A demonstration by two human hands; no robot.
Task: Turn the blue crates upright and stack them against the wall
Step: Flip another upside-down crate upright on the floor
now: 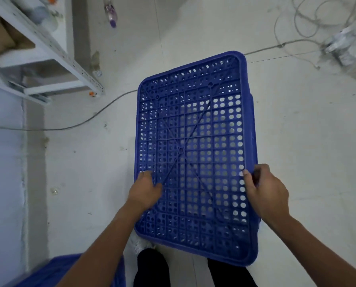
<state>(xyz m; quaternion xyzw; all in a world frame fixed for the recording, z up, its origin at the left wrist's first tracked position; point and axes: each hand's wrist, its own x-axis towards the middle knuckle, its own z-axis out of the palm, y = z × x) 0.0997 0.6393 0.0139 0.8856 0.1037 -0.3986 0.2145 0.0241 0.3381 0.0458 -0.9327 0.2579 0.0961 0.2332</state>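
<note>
A: Where is the blue crate (193,131) sitting?

B: It is lying in the middle of the view, bottom up, with its perforated base facing the camera. Its long sides are running from near to far over the white floor (297,141). The near end is covering part of the person's dark trousers (152,268). I cannot tell whether the far end is touching the floor.

A: What are the hands doing?

B: The left hand (147,191) is gripping the crate's left edge towards the near end, with its thumb lying on the grid. The right hand (264,189) is gripping the right edge opposite, fingers curling round the rim and thumb pressing on the base.

A: Is anything else showing?

B: A second blue crate (69,272) is peeking out at the near left, partly behind the left forearm and blurred. A grey cable (102,108) is trailing across the floor on the left. A white metal rack (55,50) is standing at the far left.
</note>
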